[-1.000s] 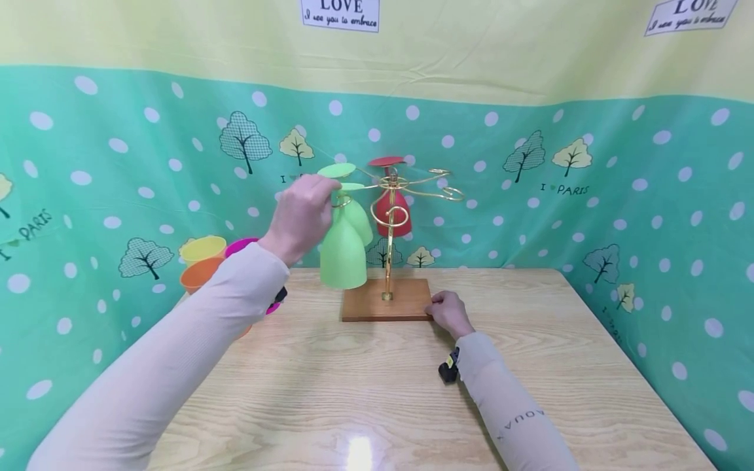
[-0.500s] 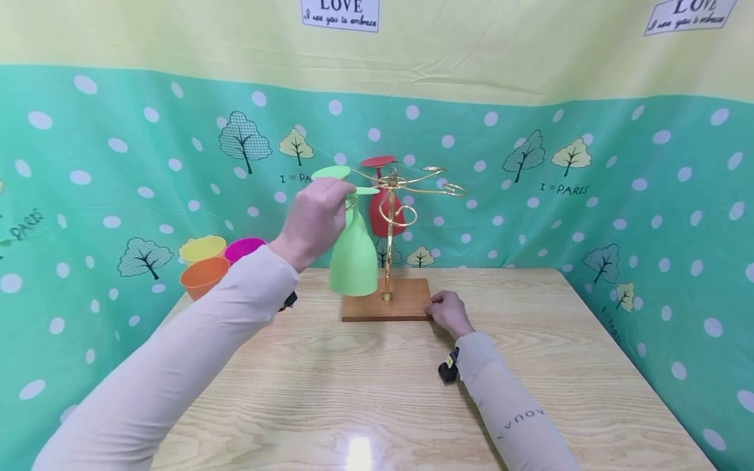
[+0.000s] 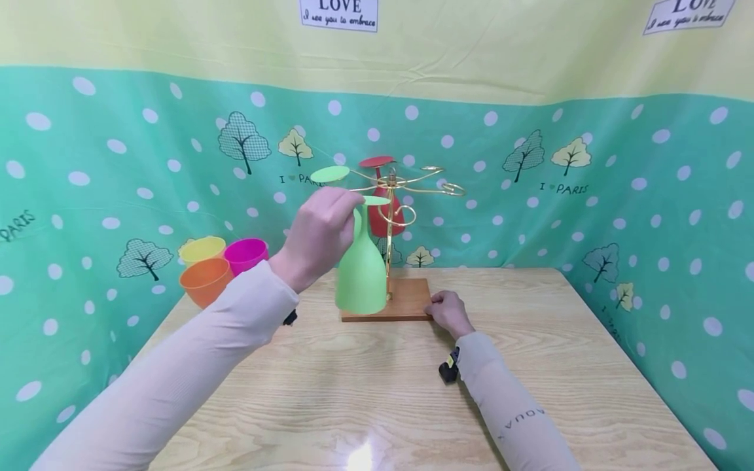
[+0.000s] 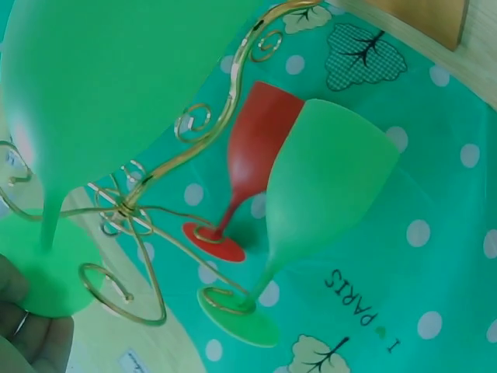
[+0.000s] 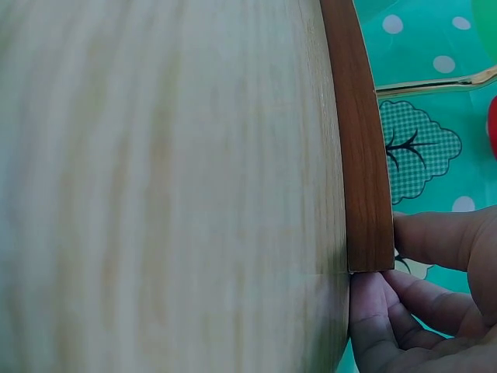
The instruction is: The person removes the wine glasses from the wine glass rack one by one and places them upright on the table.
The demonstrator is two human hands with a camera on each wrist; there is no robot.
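Observation:
My left hand (image 3: pixel 321 232) pinches the foot of an upside-down green goblet (image 3: pixel 360 278). In the left wrist view this goblet (image 4: pixel 109 85) looms large, with fingers (image 4: pixel 35 338) at the edge of its disc foot. Behind it stands a goblet rack with a gold post and curled arms (image 4: pixel 124 208) on a wooden base (image 3: pixel 409 297). A red goblet (image 4: pixel 260 144) and a second green goblet (image 4: pixel 330 179) hang upside down from its loops. An open loop (image 4: pixel 120 299) lies beside the held goblet's foot. My right hand (image 3: pixel 450 314) grips the base's front right corner, thumb and fingers either side of the edge (image 5: pixel 369 194).
At the left of the table (image 3: pixel 330 405) stand a yellow cup (image 3: pixel 203 248), an orange cup (image 3: pixel 205 278) and a magenta cup (image 3: pixel 246 254), their lower parts hidden by my left sleeve. A polka-dot cloth (image 3: pixel 624 170) walls the table at the back and sides.
My left hand and its green goblet have moved right and lower, in front of the post. The rack's top has turned slightly, shifting the red goblet left. My right hand stays put.

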